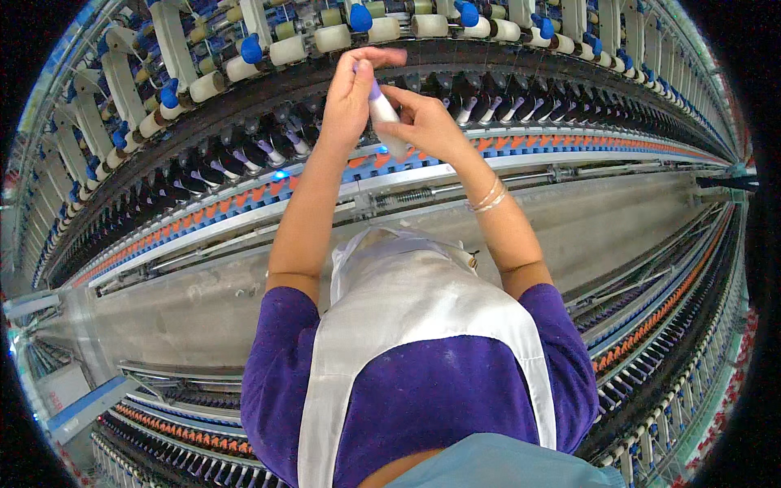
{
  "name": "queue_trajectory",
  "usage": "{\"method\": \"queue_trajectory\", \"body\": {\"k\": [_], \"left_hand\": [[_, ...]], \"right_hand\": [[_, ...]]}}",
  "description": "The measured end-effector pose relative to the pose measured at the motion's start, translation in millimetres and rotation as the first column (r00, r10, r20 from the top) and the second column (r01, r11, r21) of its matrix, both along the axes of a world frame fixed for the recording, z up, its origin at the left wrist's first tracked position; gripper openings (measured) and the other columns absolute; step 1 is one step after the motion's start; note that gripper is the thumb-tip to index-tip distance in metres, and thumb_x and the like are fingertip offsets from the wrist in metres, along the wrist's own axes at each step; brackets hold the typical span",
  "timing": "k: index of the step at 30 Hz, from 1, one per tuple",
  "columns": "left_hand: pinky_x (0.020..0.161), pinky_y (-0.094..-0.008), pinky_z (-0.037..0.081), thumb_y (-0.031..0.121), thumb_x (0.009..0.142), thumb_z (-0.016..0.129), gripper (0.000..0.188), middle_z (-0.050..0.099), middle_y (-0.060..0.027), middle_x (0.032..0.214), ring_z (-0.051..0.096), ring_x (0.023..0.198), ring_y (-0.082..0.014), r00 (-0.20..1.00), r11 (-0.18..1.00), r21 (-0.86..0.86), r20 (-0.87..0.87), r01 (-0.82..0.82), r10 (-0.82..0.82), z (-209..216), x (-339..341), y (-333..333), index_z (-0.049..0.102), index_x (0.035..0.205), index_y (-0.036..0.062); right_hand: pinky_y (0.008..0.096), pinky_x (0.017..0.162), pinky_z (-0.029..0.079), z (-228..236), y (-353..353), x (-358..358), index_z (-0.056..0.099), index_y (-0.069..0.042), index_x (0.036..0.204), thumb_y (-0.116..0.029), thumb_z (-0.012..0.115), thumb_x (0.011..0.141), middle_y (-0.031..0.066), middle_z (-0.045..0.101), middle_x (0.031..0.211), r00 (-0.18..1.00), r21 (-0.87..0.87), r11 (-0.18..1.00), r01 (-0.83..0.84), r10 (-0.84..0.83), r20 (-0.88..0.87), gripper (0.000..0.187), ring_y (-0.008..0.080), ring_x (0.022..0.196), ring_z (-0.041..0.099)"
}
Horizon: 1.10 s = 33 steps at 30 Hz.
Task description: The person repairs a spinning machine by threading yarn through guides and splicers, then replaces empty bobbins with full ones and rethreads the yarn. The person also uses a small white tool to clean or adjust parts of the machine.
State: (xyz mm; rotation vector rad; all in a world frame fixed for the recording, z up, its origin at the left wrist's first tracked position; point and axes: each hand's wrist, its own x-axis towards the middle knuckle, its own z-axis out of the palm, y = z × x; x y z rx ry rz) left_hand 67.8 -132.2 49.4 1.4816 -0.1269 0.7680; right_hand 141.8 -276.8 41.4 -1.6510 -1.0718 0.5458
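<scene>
A spinning bobbin (382, 114), wound with white yarn on a purple tube, is tilted in front of the machine. My right hand (429, 124) closes on its white wound part, with the fingers behind it and the thumb across the front. My left hand (351, 99) is beside the purple end, thumb against or just by it. Its fingers stretch to the right above the bobbin and look slightly blurred. Whether yarn runs between the left fingers cannot be made out. Behind both hands, a row of upright bobbins (488, 110) stands along the spinning frame.
White rollers (332, 38) with blue knobs (361, 18) run above the hands. An orange-and-blue strip (521, 145) and a metal rail (439, 192) lie below them. A white apron (423, 285) covers my front. Behind me, across the grey floor (203, 325), stands another spinning frame (651, 350).
</scene>
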Motion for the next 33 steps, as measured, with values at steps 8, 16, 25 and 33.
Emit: {"method": "queue_trajectory", "body": {"k": [8,16,25,33], "left_hand": [[0.057,-0.0269,0.048,0.059,0.093,0.033,0.068,0.058,-0.0096,0.093,0.057,0.068,-0.0152,0.912,0.844,-0.521,-0.273,0.127,-0.305,-33,-57,-56,0.039,0.131,0.0042],[0.054,-0.0314,0.051,0.028,0.088,0.059,0.032,0.064,-0.0137,0.093,0.065,0.073,-0.0209,0.776,0.747,-0.659,-0.423,0.092,-0.468,-37,-93,-47,0.056,0.111,0.0063],[0.073,-0.0444,0.049,0.024,0.08,0.063,0.048,0.06,-0.0171,0.109,0.061,0.089,-0.0361,0.701,0.562,0.815,-0.483,0.14,0.526,-73,-155,7,0.05,0.125,0.0129],[0.066,-0.043,0.051,0.031,0.087,0.056,0.032,0.064,-0.0136,0.091,0.065,0.077,-0.0312,0.5,0.342,0.833,-0.539,0.434,0.678,-119,-225,91,0.055,0.107,0.006]], "right_hand": [[0.0199,0.049,0.045,5,-13,-9,0.049,-0.003,0.106,-0.015,0.061,0.089,0.0046,0.062,0.083,0.899,0.244,0.964,-0.105,0.197,-0.391,0.024,0.0048,0.062,0.056],[0.0329,0.055,0.051,14,-14,9,0.053,-0.003,0.077,-0.01,0.061,0.078,0.0088,0.058,0.075,0.399,0.258,0.966,0.006,-0.239,0.885,0.011,0.0212,0.063,0.061],[0.0158,0.048,0.041,-26,-32,35,0.061,0.003,0.098,-0.009,0.059,0.083,0.0129,0.065,0.104,0.3,0.419,0.861,0.288,0.334,-0.893,0.019,0.0032,0.064,0.053],[0.023,0.061,0.044,-156,-8,3,0.068,-0.009,0.079,-0.021,0.075,0.077,0.0027,0.064,0.075,0.85,-0.206,0.973,-0.101,-0.023,-0.526,0.014,0.0095,0.07,0.058]]}}
